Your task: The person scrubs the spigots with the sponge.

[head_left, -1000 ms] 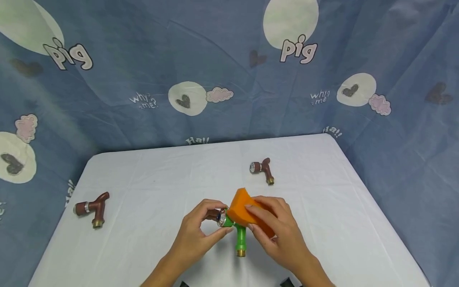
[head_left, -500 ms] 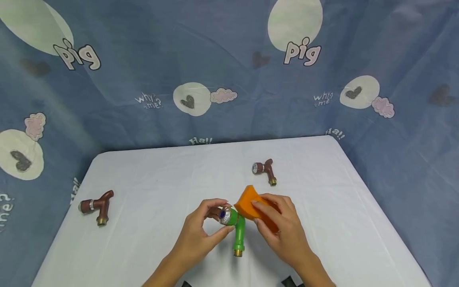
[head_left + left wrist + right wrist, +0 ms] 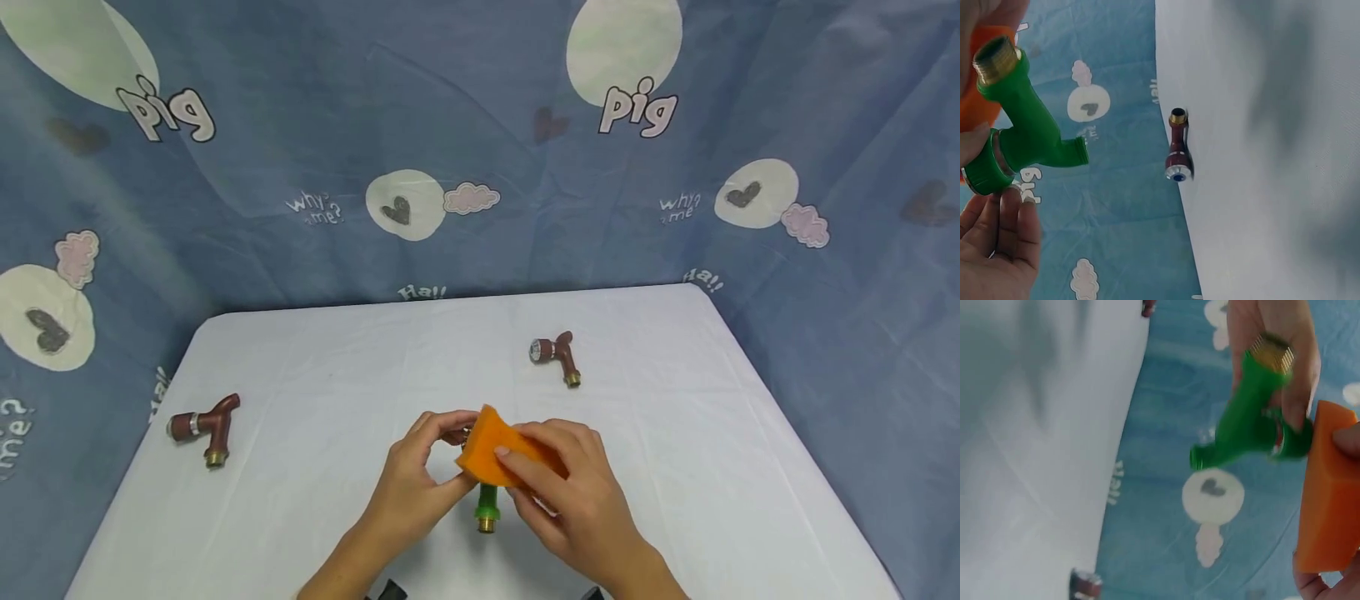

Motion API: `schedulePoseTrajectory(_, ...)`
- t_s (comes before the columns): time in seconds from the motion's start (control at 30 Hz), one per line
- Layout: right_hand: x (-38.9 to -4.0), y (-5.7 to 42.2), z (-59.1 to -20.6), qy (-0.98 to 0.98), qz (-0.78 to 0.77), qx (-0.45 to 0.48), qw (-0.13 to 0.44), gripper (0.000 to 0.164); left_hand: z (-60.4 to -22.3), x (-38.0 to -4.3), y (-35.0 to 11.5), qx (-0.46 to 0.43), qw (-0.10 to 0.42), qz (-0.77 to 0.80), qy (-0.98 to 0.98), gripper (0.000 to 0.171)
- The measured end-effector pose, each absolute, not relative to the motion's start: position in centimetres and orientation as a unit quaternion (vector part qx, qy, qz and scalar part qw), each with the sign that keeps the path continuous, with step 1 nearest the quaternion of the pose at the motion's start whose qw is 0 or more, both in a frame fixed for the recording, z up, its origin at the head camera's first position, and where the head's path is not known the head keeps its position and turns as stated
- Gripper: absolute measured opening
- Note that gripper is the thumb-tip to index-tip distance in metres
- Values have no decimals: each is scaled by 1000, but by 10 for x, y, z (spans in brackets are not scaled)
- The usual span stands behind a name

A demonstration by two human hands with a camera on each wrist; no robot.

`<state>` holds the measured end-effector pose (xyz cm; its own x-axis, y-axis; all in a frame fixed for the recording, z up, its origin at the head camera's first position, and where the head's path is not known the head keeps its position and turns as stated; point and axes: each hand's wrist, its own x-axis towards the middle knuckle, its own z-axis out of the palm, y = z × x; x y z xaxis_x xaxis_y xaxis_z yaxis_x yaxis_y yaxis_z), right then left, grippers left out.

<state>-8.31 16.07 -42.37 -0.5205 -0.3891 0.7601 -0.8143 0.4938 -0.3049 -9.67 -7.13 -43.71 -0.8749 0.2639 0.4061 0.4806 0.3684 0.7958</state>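
My left hand (image 3: 411, 479) grips a green tap (image 3: 487, 498) with a threaded brass end, held above the white table. Thumb and fingers pinch the tap round its knob end, as the left wrist view shows. An orange sponge (image 3: 495, 450) is held between the thumb and fingers of my right hand (image 3: 577, 496). In the head view the sponge covers most of the tap, leaving the lower green pipe and brass end in sight. From the right wrist, the sponge (image 3: 1332, 494) lies right at the knob end of the tap (image 3: 1247, 419).
On the white table (image 3: 337, 367) a brown tap (image 3: 213, 427) with a brass end lies at the left. A second brown tap (image 3: 561, 357) lies farther back, right of centre. A blue patterned cloth (image 3: 480, 125) hangs behind and along the sides.
The sponge has shifted left and slightly down across the tap, now hiding its knob, which showed half a second ago. Both hands keep their holds; the brown taps stay put on the table.
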Motion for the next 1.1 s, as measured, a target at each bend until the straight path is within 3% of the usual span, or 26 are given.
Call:
schedulePoseTrajectory(0.2, -91, 174, -435, -818, 395, 311, 277, 33, -434, -97, -73, -219, 82, -524, -819, 64)
schedulePoseTrajectory(0.37, -92, 176, -435, -813, 421, 293, 276, 35, -435, -98, -73, -244, 43, -545, -801, 76)
schedulePoseTrajectory(0.7, -78, 147, -414, -787, 290, 432, 330, 26, -438, -99, -74, -276, 38, -541, -793, 99)
schedulePoseTrajectory(1.1, -90, 166, -426, -841, 346, 310, 276, 32, -440, -96, -71, -291, 75, -470, -830, 118)
